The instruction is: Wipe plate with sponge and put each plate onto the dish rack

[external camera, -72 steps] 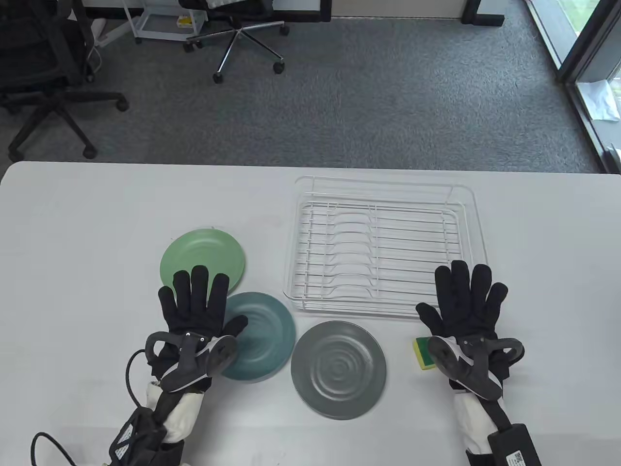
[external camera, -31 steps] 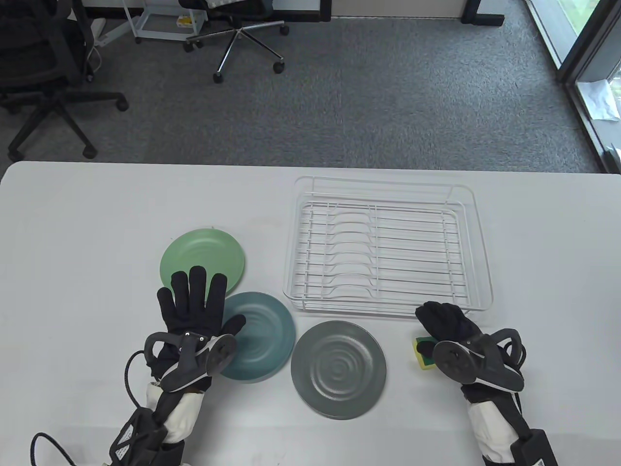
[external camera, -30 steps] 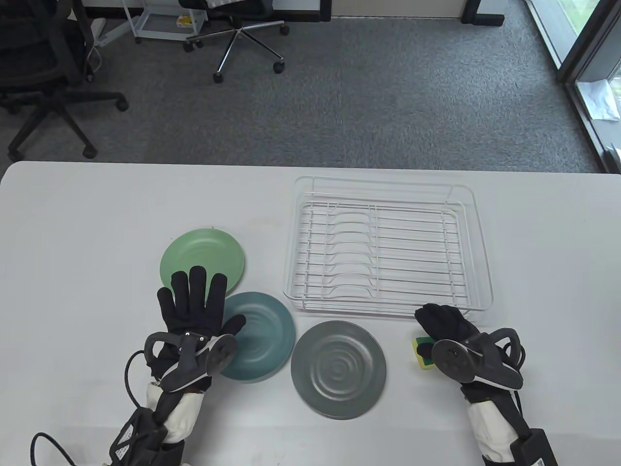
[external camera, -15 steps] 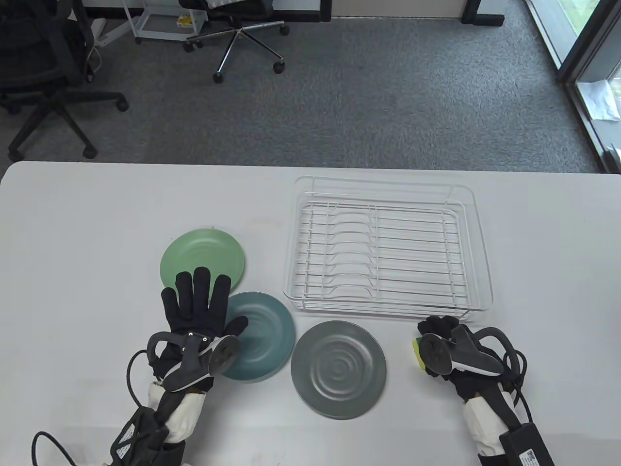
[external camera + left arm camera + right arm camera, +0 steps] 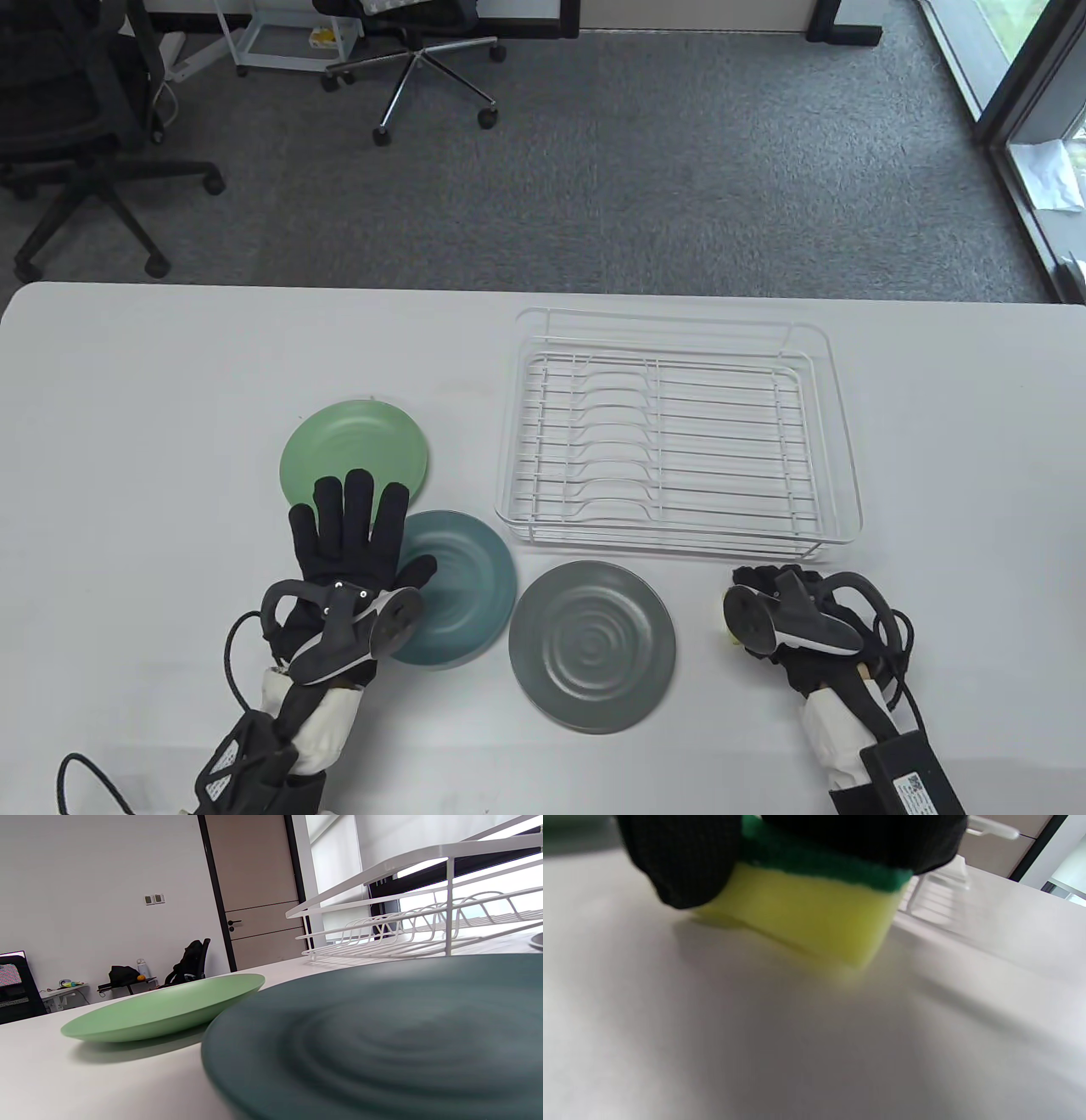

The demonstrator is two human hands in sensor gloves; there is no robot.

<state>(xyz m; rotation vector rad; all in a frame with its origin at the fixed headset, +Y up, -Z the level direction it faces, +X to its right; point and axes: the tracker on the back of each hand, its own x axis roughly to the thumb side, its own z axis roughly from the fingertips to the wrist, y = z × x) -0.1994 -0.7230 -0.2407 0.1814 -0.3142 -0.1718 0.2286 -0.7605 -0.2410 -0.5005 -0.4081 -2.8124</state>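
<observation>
plates: 3 (image 5: 355,450) | sponge: 1 (image 5: 801,916) | dish rack: 1 (image 5: 674,429) | hands: 2 (image 5: 348,543)

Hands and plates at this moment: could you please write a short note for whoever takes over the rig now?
Right hand grips the sponge in front of the dish rack.
Left hand lies open, fingers straight, over the teal plate and green plate.
Grey plate lies flat on the table.
Done: sponge picked up.
Left: wipe all three plates and rack them; the rack holds none.

No words or numbers can be read; the label on the black box (image 5: 908,777) at five o'clock is too small.
</observation>
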